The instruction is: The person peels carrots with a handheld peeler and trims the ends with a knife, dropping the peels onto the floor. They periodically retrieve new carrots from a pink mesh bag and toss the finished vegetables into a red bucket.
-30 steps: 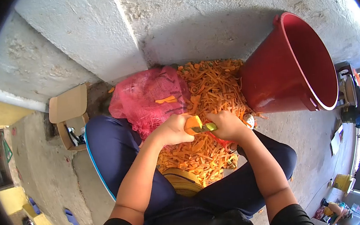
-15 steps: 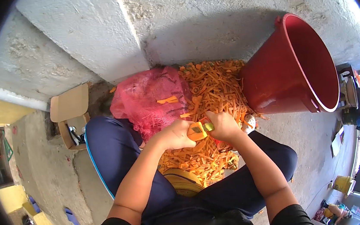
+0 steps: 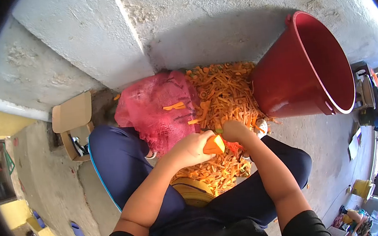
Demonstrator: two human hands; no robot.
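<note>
Taking the orange piece (image 3: 213, 145) as the middle of the dial, the left hand (image 3: 191, 150) is reaching in from 9 o'clock and gripping that piece, its fingers closing around the far end while the cut end is facing the right hand; the right hand (image 3: 236, 130) is hovering at about 1 o'clock, just beside the piece, its fingers curling inward; a small green bit (image 3: 218, 129) is showing by its fingertips, though I cannot tell whether they are holding it.

Orange peelings (image 3: 225, 96) are spreading below both hands and up toward 12 o'clock, as far as the wall (image 3: 199, 35); a pink mesh sack (image 3: 151, 105) is slumping at 11 o'clock, with orange scraps (image 3: 174, 106) lying on it; a big red bucket (image 3: 280, 77) is leaning at 2 o'clock, its mouth facing 3 o'clock.

A yellow tub (image 3: 186, 187) is sitting between the legs at 7 o'clock, partly hidden; a cardboard box (image 3: 69, 144) is standing open at 9 o'clock, holding small dark and white things; a blue slipper (image 3: 78, 232) is lying well apart at 8 o'clock.
</note>
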